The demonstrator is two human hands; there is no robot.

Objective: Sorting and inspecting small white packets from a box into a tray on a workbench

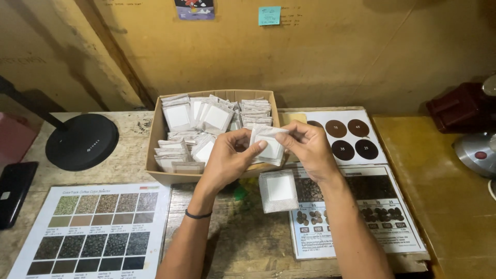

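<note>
Hands: your left hand (227, 155) and right hand (309, 147) pinch one white sachet (271, 147).
Handling: seems light, soft; hold its edges.

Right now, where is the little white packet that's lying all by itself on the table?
In the head view, the lone white packet lies flat near the middle of the table, just in front of the cardboard box, below the hands and touching the bean chart on its right.

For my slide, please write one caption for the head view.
Both hands, left hand and right hand, hold a white sachet over a cardboard box of sachets.
</note>
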